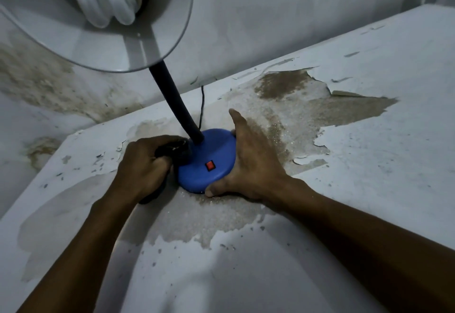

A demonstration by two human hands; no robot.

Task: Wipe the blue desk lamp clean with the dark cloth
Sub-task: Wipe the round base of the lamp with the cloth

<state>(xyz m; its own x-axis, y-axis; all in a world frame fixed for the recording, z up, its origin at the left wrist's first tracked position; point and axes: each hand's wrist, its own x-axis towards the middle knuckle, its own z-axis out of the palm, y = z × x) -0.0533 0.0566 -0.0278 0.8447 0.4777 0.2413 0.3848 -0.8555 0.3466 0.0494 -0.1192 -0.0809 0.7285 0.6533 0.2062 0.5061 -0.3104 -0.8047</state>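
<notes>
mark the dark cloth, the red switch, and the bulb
dark cloth point(175, 150): head view, bunched part above the fingers.
red switch point(210, 165): head view, centre of the rocker.
spiral bulb point(104, 0): head view, middle coil.

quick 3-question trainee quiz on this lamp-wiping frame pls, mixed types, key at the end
1. True or false: the left hand grips the dark cloth against the lamp base.
2. What does the right hand do? A) holds the bulb B) steadies the base at its rim C) presses the switch
3. Fill in: the red switch sits on top of the ___.

Key: 1 true; 2 B; 3 base
</notes>
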